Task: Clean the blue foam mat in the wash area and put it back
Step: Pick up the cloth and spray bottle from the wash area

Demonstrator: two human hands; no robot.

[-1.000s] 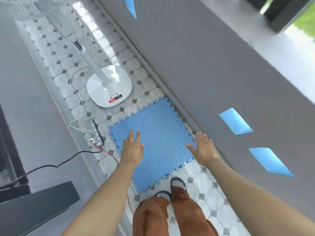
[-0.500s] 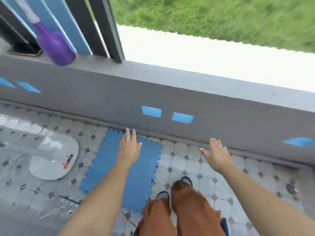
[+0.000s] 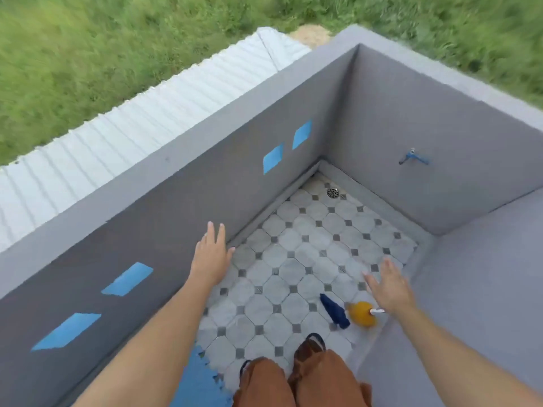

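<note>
The blue foam mat [image 3: 197, 383] lies flat on the tiled floor [image 3: 293, 259] at the bottom edge of the head view, just left of my feet and beside the grey wall [image 3: 176, 207]. Only a jagged corner of it shows past my left forearm, so I cannot tell which way its long axis runs. My left hand [image 3: 210, 257] hovers over the foot of that wall, fingers straight and spread, holding nothing. My right hand [image 3: 388, 286] is out over the floor, fingers straight too, also empty. Just beside it on the tiles lie an orange bottle [image 3: 362, 313] and a dark blue object [image 3: 333, 310]. A drain [image 3: 333, 193] sits in the far corner, with a blue tap [image 3: 412, 158] on the wall.
</note>
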